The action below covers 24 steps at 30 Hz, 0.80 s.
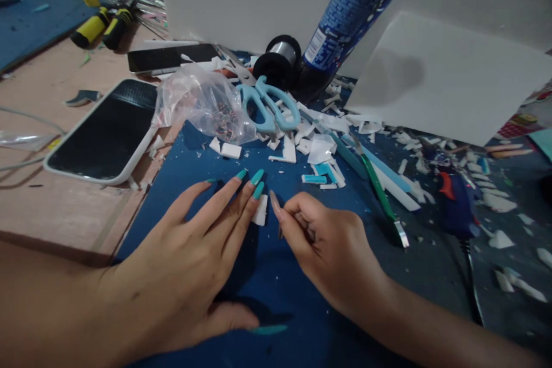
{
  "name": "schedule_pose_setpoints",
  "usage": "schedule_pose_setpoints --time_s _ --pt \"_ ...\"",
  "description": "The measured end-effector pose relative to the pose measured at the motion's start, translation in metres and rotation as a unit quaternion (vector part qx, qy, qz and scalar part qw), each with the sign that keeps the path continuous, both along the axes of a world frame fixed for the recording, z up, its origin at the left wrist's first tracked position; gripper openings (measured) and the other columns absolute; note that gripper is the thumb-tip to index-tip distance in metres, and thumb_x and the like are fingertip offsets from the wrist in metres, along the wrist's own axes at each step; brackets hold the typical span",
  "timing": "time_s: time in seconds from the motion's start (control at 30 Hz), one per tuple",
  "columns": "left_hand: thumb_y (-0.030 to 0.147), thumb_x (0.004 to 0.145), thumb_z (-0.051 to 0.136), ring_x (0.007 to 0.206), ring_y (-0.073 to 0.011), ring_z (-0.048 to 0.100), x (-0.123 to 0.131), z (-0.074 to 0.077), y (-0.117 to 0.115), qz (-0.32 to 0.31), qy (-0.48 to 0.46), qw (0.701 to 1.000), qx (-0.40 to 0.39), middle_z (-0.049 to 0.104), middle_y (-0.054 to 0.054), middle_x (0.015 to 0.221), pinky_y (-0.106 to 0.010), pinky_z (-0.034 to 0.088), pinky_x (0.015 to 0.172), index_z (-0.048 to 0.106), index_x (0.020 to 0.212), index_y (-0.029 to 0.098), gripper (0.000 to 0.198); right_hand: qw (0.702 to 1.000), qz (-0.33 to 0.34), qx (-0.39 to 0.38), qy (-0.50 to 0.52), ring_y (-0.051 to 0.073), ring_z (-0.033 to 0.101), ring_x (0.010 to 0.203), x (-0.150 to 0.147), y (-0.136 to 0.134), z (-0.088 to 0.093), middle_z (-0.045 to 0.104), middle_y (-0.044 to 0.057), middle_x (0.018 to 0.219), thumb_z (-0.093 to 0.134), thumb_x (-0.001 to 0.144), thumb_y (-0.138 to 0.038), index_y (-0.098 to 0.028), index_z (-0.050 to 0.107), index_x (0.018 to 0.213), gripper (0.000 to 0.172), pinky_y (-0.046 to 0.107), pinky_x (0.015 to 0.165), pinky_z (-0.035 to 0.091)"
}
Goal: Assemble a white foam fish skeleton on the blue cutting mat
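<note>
My left hand (207, 247) lies flat with its fingers stretched out over a blue mat (276, 299). Its fingertips rest against a small white piece (260, 211). Just right of that piece, my right hand (328, 241) is closed in a pinch, thumb pointing forward. A thin brownish edge shows below the thumb, but what the fingers hold is mostly hidden. White offcuts (284, 150) and a piece with blue on it (321, 175) are scattered beyond the hands.
Light-blue scissors (269, 106), a clear plastic bag (202, 103) and a wire spool (278, 60) lie ahead. A dark bottle (345, 23) stands behind. To the left is a phone (103, 132); to the right, a green-handled tool (379, 184) and a dark corded tool (459, 201).
</note>
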<state>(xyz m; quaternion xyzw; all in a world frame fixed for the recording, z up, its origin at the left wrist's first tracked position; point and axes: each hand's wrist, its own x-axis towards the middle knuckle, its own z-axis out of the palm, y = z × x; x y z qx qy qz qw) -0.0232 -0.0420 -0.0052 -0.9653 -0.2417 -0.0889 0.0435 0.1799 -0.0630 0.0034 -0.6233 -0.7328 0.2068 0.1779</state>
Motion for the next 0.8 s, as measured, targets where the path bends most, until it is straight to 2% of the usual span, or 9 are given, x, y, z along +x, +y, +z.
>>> schedule_pose_setpoints --time_s 0.2,0.47,0.8 --pt "0.07 0.087 0.029 0.128 -0.0379 0.044 -0.0006 0.0016 0.0003 -0.01 0.002 1.0 0.004 0.051 -0.023 0.137 -0.051 0.025 0.099 0.05 0.131 0.001 0.085 0.995 0.019 0.069 -0.064 0.007 0.039 0.033 0.0003 -0.0039 -0.0036 0.039 -0.008 0.041 0.046 0.091 -0.023 -0.019 0.048 0.067 0.024 0.02 0.039 0.028" --pt "0.07 0.087 0.03 0.129 -0.0366 0.043 -0.0017 0.0017 0.0013 -0.016 -0.003 1.0 0.007 0.052 -0.023 0.136 -0.05 0.025 0.1 0.05 0.13 0.001 0.084 0.992 0.026 0.082 -0.093 0.007 0.04 0.033 -0.001 -0.0024 -0.0043 0.038 -0.007 0.042 0.046 0.091 -0.023 -0.02 0.044 0.065 0.026 0.019 0.038 0.028" --pt "0.07 0.087 0.03 0.131 -0.0356 0.042 -0.0015 0.0009 0.0025 -0.014 0.0 1.0 0.006 0.05 -0.022 0.138 -0.048 0.027 0.102 0.049 0.133 0.002 0.084 0.99 0.019 0.093 -0.109 0.006 0.037 0.031 -0.0028 -0.0008 -0.0071 0.036 -0.008 0.041 0.048 0.09 -0.023 -0.019 0.046 0.064 0.027 0.02 0.038 0.025"
